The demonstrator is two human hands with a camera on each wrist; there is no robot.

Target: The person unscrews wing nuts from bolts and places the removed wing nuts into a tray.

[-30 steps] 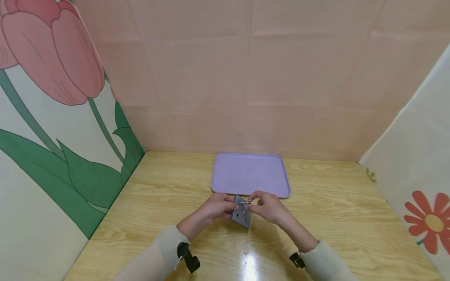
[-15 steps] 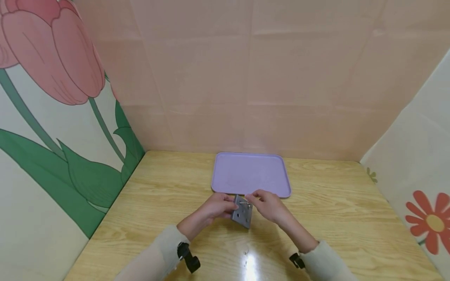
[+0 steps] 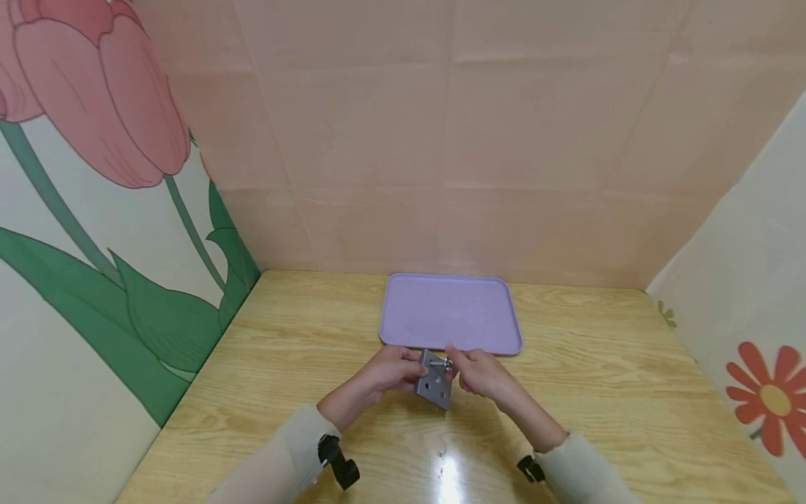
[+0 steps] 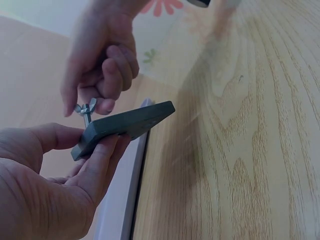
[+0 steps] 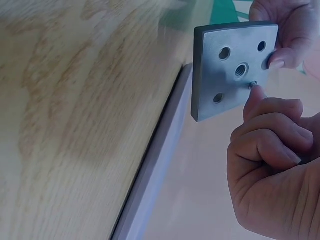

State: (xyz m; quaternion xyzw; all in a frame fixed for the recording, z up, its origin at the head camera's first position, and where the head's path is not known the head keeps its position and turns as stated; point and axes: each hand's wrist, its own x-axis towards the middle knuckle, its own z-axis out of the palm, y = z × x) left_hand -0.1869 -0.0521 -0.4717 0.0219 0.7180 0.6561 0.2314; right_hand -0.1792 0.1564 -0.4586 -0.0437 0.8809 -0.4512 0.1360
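Note:
My left hand (image 3: 392, 369) grips a square grey metal plate (image 3: 433, 383) by its edge, held tilted above the table. The plate has round holes, and its middle one (image 5: 241, 70) looks threaded. From one corner a bolt sticks out with a silver wing nut (image 4: 86, 107) on its end. My right hand (image 3: 483, 372) has its index finger and thumb on either side of the wings, while its other fingers are curled in. In the right wrist view, the right fingertip hides most of the bolt.
A flat lilac tray (image 3: 450, 315) lies on the wood-grain table (image 3: 302, 329) just behind the hands. A pink-beige backdrop (image 3: 441, 140) rises at the back. Flower-print panels stand at the left (image 3: 75, 280) and right (image 3: 743, 315).
The right fingers shift around the wing nut, and the index finger now points up beside it. The left hand and plate stay nearly in place.

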